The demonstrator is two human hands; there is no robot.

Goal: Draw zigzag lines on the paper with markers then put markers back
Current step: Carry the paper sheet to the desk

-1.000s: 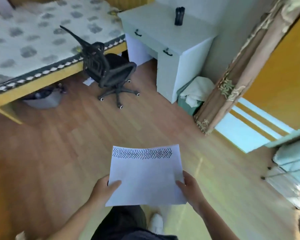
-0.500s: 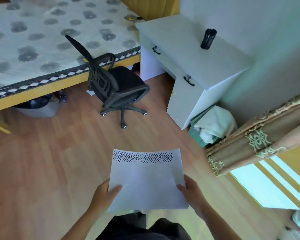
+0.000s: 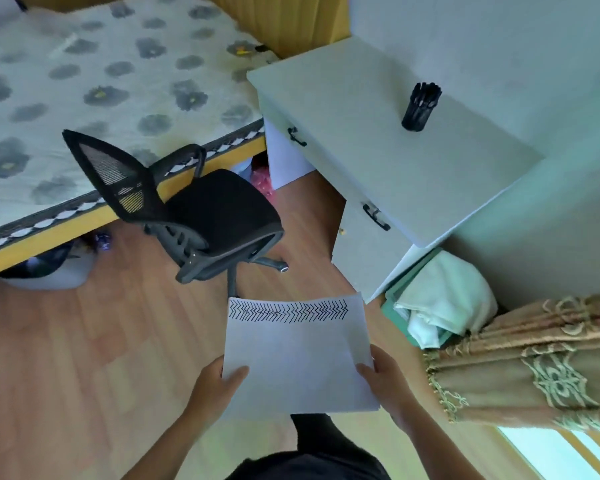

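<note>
I hold a white sheet of paper (image 3: 297, 355) in front of me above the floor, with a band of dark zigzag lines along its far edge. My left hand (image 3: 213, 388) pinches its left edge, thumb on top. My right hand (image 3: 385, 379) pinches its right edge the same way. A black holder full of dark markers (image 3: 420, 107) stands on the white desk (image 3: 378, 140) ahead to the right, well beyond the paper.
A black mesh office chair (image 3: 201, 209) stands between me and the desk, on the wooden floor (image 3: 84, 358). A bed with a flowered cover (image 3: 101, 88) fills the upper left. A bin with white cloth (image 3: 440, 299) sits beside the desk; a patterned curtain (image 3: 534, 362) hangs at right.
The view has come closer to the desk and chair, which now look larger and lower in the frame. Both hands keep the same hold on the paper.
</note>
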